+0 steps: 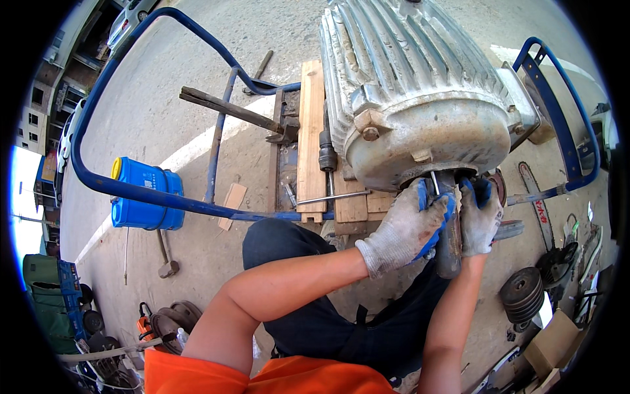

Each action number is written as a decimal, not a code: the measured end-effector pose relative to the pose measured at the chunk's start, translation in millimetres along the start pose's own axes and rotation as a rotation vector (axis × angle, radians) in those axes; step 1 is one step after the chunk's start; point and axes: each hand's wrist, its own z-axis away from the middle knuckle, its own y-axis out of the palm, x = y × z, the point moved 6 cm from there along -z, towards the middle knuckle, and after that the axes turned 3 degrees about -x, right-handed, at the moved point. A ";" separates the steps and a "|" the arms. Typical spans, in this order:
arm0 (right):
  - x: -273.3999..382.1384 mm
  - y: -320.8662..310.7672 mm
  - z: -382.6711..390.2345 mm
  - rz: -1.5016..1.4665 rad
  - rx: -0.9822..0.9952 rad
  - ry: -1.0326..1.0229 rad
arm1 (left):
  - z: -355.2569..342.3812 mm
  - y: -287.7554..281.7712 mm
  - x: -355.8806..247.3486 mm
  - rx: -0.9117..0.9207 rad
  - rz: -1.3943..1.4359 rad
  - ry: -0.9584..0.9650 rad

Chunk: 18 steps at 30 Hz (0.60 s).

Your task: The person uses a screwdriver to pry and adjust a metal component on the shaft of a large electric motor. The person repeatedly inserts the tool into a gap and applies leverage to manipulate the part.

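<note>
A large electric motor (420,128) with a silvery finned casing lies with its end cover facing me. From its middle a thick dark shaft (449,253) points toward my lap. My left hand (410,226), in a grey and blue work glove, is closed at the shaft's left side, and a thin metal rod (434,182) sticks up out of its fingers. On the opposite side my right hand (480,217), gloved alike, has its fingers curled close to the cover's opening. What the right fingers grip, if anything, is hidden.
Wooden planks (312,144) under the motor rest on a blue-framed cart (226,211). A metal bar (333,197) lies across them. On the ground are a blue bucket (147,194), a sledgehammer (168,268), a chainsaw (541,210), and a grooved pulley (522,289) near a cardboard box (554,338).
</note>
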 end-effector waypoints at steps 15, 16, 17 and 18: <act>-5.3 -0.6 -0.8 0.012 -0.076 -0.094 | -6.0 -1.2 6.9 -0.007 -0.097 0.111; -5.7 0.1 -1.1 0.030 -0.060 -0.076 | -6.5 -1.6 7.8 -0.016 -0.128 0.188; -5.6 0.2 -1.4 0.048 -0.044 -0.058 | -5.9 -2.0 13.1 -0.002 -0.058 0.162; -5.7 0.7 -1.5 0.067 -0.028 -0.041 | -4.5 -1.9 14.0 0.012 0.012 0.137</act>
